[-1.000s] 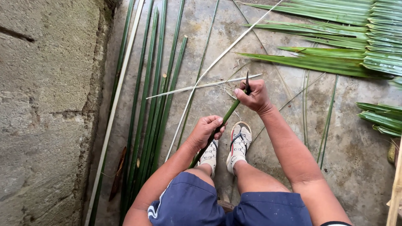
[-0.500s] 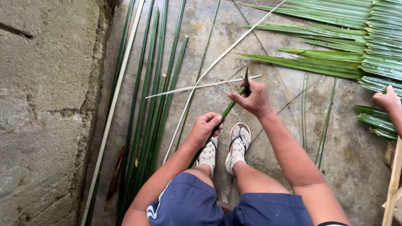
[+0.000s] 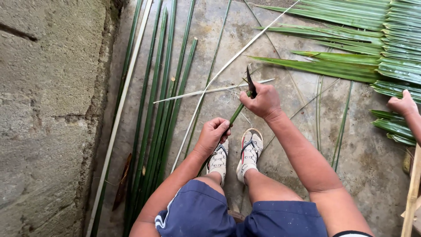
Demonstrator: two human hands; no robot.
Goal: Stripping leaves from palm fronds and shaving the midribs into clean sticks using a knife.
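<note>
Seen from the head camera, a seated person looks down past blue shorts at both hands working a green leaf stem (image 3: 237,113) above sandalled feet (image 3: 234,156). The left hand (image 3: 213,134) is closed around the stem's lower part. Just beyond it, the right hand (image 3: 262,100) is clenched on a small dark knife (image 3: 250,81), its blade against the stem's upper end. Left of the stem, long green stalks (image 3: 164,101) lie along a concrete wall (image 3: 48,109). Right of the stem lie palm fronds (image 3: 364,48), where another person's hand (image 3: 402,105) rests.
</note>
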